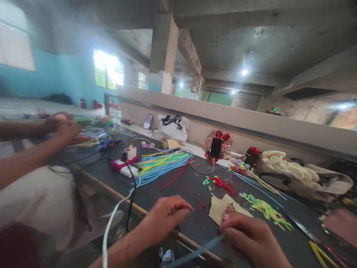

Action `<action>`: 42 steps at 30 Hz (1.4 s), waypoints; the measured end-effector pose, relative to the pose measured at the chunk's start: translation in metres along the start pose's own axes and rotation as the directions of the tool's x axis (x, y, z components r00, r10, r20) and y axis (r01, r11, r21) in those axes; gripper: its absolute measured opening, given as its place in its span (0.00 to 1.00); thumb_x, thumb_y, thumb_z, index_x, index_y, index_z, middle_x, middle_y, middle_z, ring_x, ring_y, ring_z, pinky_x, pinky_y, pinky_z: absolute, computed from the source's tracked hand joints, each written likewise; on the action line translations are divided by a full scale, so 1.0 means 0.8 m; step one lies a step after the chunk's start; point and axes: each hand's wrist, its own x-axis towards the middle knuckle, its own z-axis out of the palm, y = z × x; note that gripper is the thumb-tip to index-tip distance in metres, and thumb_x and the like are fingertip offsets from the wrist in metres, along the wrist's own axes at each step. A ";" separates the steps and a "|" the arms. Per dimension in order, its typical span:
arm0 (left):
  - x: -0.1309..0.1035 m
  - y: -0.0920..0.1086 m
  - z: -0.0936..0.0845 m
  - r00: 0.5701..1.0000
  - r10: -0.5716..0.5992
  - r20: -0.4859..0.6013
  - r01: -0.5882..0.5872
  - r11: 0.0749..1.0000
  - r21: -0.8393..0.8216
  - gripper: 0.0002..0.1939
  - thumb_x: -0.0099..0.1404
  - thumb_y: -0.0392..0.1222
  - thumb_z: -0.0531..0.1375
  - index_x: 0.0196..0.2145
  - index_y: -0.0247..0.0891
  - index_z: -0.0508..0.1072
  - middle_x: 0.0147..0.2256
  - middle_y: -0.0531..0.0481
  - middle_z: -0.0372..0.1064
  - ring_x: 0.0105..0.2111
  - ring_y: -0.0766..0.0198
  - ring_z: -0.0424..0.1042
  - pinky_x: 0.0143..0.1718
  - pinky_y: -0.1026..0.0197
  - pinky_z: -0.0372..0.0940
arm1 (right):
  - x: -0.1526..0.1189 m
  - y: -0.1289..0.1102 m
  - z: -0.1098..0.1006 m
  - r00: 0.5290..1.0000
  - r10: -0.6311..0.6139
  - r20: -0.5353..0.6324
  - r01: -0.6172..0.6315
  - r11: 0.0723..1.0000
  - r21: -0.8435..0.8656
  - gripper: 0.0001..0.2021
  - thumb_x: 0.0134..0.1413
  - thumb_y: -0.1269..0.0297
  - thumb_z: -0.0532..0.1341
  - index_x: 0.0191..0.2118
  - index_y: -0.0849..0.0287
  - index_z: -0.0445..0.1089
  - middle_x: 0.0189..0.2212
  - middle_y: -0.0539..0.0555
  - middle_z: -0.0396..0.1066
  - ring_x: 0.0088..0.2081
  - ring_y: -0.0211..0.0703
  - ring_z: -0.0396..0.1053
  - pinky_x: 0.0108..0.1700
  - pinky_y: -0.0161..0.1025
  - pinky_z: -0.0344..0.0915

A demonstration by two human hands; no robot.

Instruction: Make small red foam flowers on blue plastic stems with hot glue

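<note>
My right hand (248, 238) is closed in a pinch on a blue pipe cleaner (199, 252), which trails blurred down to the left past the table edge. Just beyond those fingers lies a beige cloth piece (216, 208) with a small pinkish item (228, 213) on it, partly covered by the hand. My left hand (170, 216) hovers over the table's front edge, fingers stretched out and thumb apart, with nothing visible in it. Ahead lie a bundle of blue and yellow pipe cleaners (164, 163) and a single red one (177, 174).
Red scraps (224, 185) and short yellow-green pieces (267, 210) lie on the dark table. Scissors (304, 227) are at right. A power strip (124, 167) with cables sits left. A phone (215, 148), white bag (173, 128) and canvas bag (295, 175) stand behind. A co-worker's hands (65, 126) are at left.
</note>
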 end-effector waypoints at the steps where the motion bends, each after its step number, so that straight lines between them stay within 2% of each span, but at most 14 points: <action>1: -0.006 0.011 0.006 0.996 -0.009 0.085 0.021 0.991 -0.132 0.12 0.59 0.43 0.51 0.35 0.41 0.74 0.24 0.57 0.69 0.24 0.69 0.64 0.25 0.69 0.57 | 0.007 -0.007 0.009 1.000 -0.024 0.017 0.023 0.999 0.027 0.08 0.43 0.63 0.59 0.23 0.61 0.73 0.12 0.47 0.63 0.15 0.32 0.60 0.16 0.27 0.55; 2: -0.010 0.019 0.013 0.987 -0.027 0.156 0.062 0.972 -0.226 0.12 0.58 0.44 0.52 0.33 0.40 0.74 0.21 0.58 0.67 0.22 0.70 0.62 0.21 0.69 0.55 | 0.014 -0.013 0.018 0.999 -0.039 0.017 0.038 0.998 0.047 0.08 0.43 0.64 0.60 0.23 0.62 0.72 0.14 0.47 0.63 0.15 0.31 0.60 0.17 0.26 0.55; 4: -0.014 0.029 0.023 0.981 -0.066 0.183 0.127 0.929 -0.347 0.07 0.54 0.40 0.56 0.26 0.37 0.74 0.18 0.59 0.64 0.20 0.72 0.58 0.19 0.70 0.52 | 0.026 -0.020 0.031 0.999 -0.029 0.032 0.026 0.994 0.103 0.07 0.44 0.65 0.60 0.23 0.63 0.72 0.15 0.46 0.63 0.15 0.28 0.59 0.17 0.25 0.55; 6: -0.013 0.031 0.030 0.969 -0.134 0.206 0.215 0.867 -0.450 0.08 0.53 0.40 0.57 0.22 0.34 0.72 0.17 0.58 0.65 0.16 0.74 0.56 0.16 0.70 0.49 | 0.035 -0.020 0.037 0.998 0.008 0.066 -0.019 0.986 0.168 0.08 0.45 0.64 0.61 0.24 0.64 0.72 0.13 0.45 0.61 0.13 0.26 0.56 0.15 0.24 0.53; 8: -0.009 0.029 0.034 0.948 -0.184 0.259 0.303 0.768 -0.565 0.11 0.55 0.44 0.56 0.22 0.34 0.70 0.16 0.57 0.66 0.12 0.76 0.52 0.12 0.70 0.45 | 0.040 -0.014 0.037 0.995 0.056 0.087 -0.077 0.960 0.268 0.12 0.48 0.60 0.59 0.29 0.65 0.73 0.12 0.46 0.62 0.12 0.26 0.54 0.12 0.24 0.50; 11: -0.006 0.026 0.036 0.929 -0.171 0.329 0.362 0.605 -0.709 0.12 0.55 0.47 0.57 0.25 0.33 0.70 0.14 0.56 0.68 0.08 0.77 0.49 0.09 0.71 0.40 | 0.041 0.000 0.032 0.991 0.123 0.053 -0.134 0.876 0.464 0.16 0.51 0.55 0.57 0.37 0.63 0.72 0.20 0.50 0.68 0.16 0.29 0.61 0.11 0.23 0.50; 13: -0.006 0.025 0.039 0.926 -0.150 0.348 0.371 0.539 -0.756 0.11 0.54 0.45 0.58 0.25 0.32 0.70 0.14 0.55 0.68 0.07 0.78 0.49 0.07 0.71 0.38 | 0.037 0.007 0.029 0.989 0.143 0.035 -0.138 0.820 0.555 0.14 0.51 0.57 0.58 0.37 0.62 0.72 0.23 0.51 0.69 0.19 0.30 0.64 0.13 0.23 0.54; 16: -0.008 0.026 0.042 0.927 -0.130 0.353 0.369 0.494 -0.787 0.11 0.55 0.44 0.58 0.25 0.32 0.71 0.14 0.54 0.69 0.06 0.79 0.49 0.07 0.72 0.38 | 0.031 0.013 0.030 0.989 0.127 0.074 -0.146 0.772 0.619 0.11 0.47 0.61 0.62 0.36 0.62 0.72 0.23 0.51 0.70 0.20 0.30 0.65 0.15 0.23 0.57; 20: -0.010 0.031 0.044 0.915 -0.112 0.387 0.394 0.452 -0.800 0.10 0.54 0.43 0.58 0.24 0.32 0.71 0.12 0.54 0.67 0.05 0.80 0.47 0.06 0.73 0.36 | 0.028 0.019 0.040 0.986 0.068 0.153 -0.156 0.701 0.696 0.13 0.42 0.64 0.66 0.36 0.63 0.73 0.17 0.49 0.69 0.18 0.30 0.64 0.15 0.23 0.57; 23: -0.009 0.035 0.045 0.903 -0.089 0.419 0.416 0.417 -0.808 0.10 0.53 0.43 0.58 0.22 0.32 0.71 0.10 0.55 0.66 0.05 0.79 0.45 0.06 0.72 0.35 | 0.029 0.025 0.046 0.974 0.089 0.209 -0.219 0.619 0.754 0.12 0.39 0.64 0.67 0.33 0.63 0.74 0.14 0.48 0.68 0.15 0.29 0.63 0.13 0.22 0.57; 27: -0.009 0.032 0.048 0.900 -0.062 0.432 0.414 0.431 -0.802 0.11 0.51 0.45 0.59 0.20 0.32 0.71 0.09 0.55 0.65 0.05 0.79 0.44 0.06 0.71 0.35 | 0.029 0.032 0.052 0.967 0.107 0.231 -0.251 0.550 0.796 0.09 0.37 0.65 0.68 0.29 0.63 0.74 0.12 0.48 0.68 0.12 0.28 0.63 0.13 0.22 0.57; 34: -0.007 0.038 0.034 0.922 -0.059 0.382 0.327 0.646 -0.690 0.14 0.52 0.48 0.59 0.25 0.31 0.72 0.12 0.55 0.65 0.07 0.79 0.44 0.08 0.71 0.37 | 0.031 0.030 0.057 0.985 0.037 0.170 -0.159 0.594 0.789 0.06 0.41 0.68 0.66 0.28 0.66 0.73 0.12 0.49 0.68 0.13 0.28 0.62 0.14 0.24 0.59; 38: -0.006 0.047 0.028 0.914 -0.046 0.403 0.326 0.675 -0.663 0.17 0.52 0.51 0.58 0.27 0.31 0.73 0.11 0.56 0.63 0.07 0.78 0.43 0.09 0.70 0.37 | 0.033 0.028 0.056 0.990 -0.004 0.141 -0.109 0.607 0.787 0.07 0.41 0.67 0.66 0.28 0.66 0.73 0.11 0.49 0.68 0.13 0.29 0.63 0.15 0.25 0.60; 42: -0.009 0.043 0.032 0.918 -0.043 0.395 0.314 0.689 -0.654 0.17 0.53 0.51 0.57 0.27 0.31 0.73 0.12 0.56 0.62 0.08 0.78 0.43 0.09 0.70 0.37 | 0.032 0.030 0.057 0.989 -0.010 0.146 -0.110 0.605 0.789 0.07 0.41 0.67 0.66 0.27 0.66 0.73 0.11 0.49 0.68 0.12 0.30 0.63 0.15 0.25 0.60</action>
